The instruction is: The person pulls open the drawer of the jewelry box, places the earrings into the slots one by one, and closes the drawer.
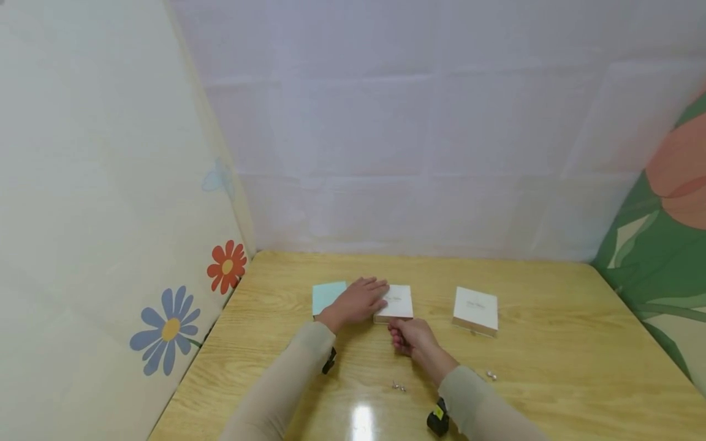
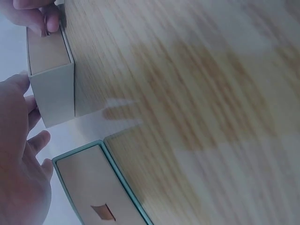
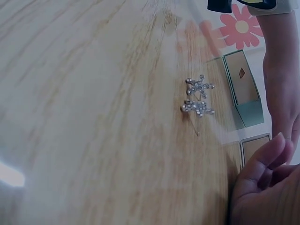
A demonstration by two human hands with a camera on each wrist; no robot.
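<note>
We see the small white square box (image 1: 396,302) lying near the middle of the glossy wooden surface (image 1: 551,380), with both hands on it. The left hand (image 1: 360,300) lies flat over the box's left part, fingers straight and spread, pressing down from above. The right hand (image 1: 410,337) sits at the box's near edge, fingers curled; the left wrist view shows its fingertips (image 2: 44,21) pinching that edge of the box (image 2: 51,77). Just left of the box, partly under the left wrist, lies a pale teal square box (image 1: 326,296), almost touching it. A second white square box (image 1: 475,310) rests to the right, well apart from both hands. Nearer to us than the right hand, a pair of small sparkly silver earrings (image 1: 399,386) lies on the wood, and another small silver piece (image 1: 491,374) lies further right
</note>
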